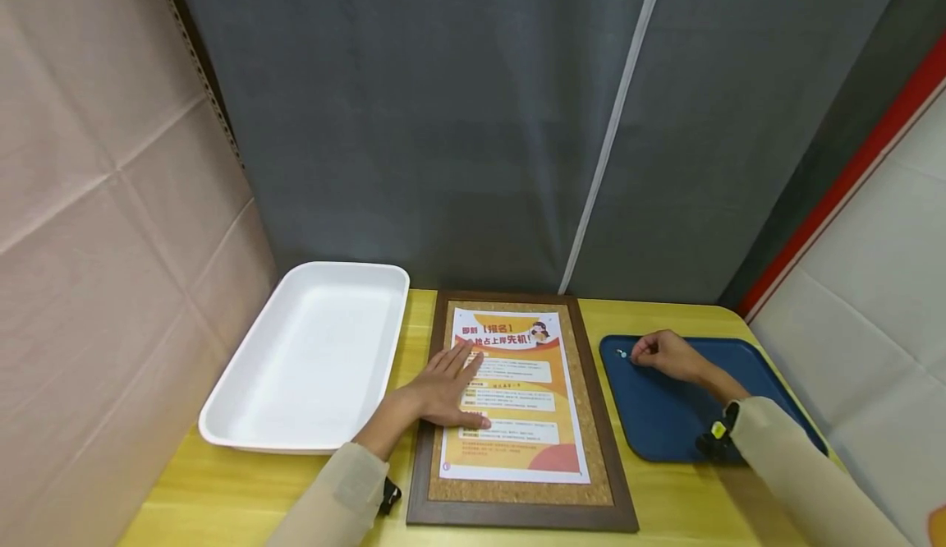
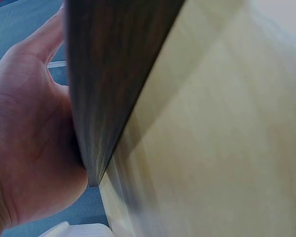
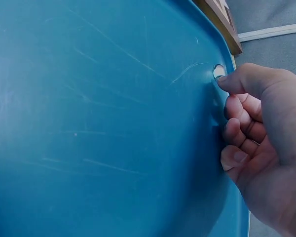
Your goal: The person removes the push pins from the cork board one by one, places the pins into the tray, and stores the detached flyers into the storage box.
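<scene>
My left hand (image 1: pixel 443 387) lies flat with spread fingers on the left side of an orange and white printed poster (image 1: pixel 510 440). Under the poster is a cork board (image 1: pixel 602 481) with a dark brown wooden frame; the frame's side (image 2: pixel 116 74) fills the middle of the left wrist view. To the right, my right hand (image 1: pixel 668 356) is low over the left back part of a blue tray (image 1: pixel 680 428). Its thumb and curled fingers pinch at a small shiny, clear-looking piece (image 3: pixel 218 71) close to the tray's rim. The index fingertip is hidden behind the thumb.
A white tray (image 1: pixel 310 366) with raised walls stands left of the board. All stand on a yellow wood-grain table (image 1: pixel 222 481). A dark grey curtain (image 1: pixel 443 120) hangs behind, with pale panels (image 1: pixel 89 243) at the left and right sides.
</scene>
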{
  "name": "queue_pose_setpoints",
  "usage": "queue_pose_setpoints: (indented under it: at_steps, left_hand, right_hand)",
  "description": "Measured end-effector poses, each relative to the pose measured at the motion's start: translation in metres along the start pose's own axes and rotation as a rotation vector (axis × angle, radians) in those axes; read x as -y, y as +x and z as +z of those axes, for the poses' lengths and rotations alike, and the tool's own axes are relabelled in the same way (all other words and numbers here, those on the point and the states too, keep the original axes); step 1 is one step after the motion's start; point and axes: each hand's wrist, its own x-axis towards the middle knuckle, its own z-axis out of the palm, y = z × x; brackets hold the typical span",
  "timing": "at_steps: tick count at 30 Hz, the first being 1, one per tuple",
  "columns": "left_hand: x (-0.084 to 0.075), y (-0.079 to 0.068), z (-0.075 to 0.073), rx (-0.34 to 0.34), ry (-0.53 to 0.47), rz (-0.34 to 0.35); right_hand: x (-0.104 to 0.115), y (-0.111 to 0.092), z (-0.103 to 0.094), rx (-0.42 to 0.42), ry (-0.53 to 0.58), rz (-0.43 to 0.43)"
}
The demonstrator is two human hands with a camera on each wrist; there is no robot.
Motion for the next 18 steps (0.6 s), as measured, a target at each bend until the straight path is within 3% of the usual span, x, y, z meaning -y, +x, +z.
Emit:
queue_pose_setpoints:
  at_steps: [7, 18]
  left_hand:
    - [0.0012, 0.0027, 0.0019, 0.007, 0.024, -0.009]
    - [0.0034, 0.0021, 0.0045, -0.006, -0.019, 0.008]
  right_hand:
    - [-0.0005, 0.0017, -0.0003, 0.002, -0.012, 0.0]
    - [0.0031, 0.0021, 0.0001, -0.004, -0.016, 0.036]
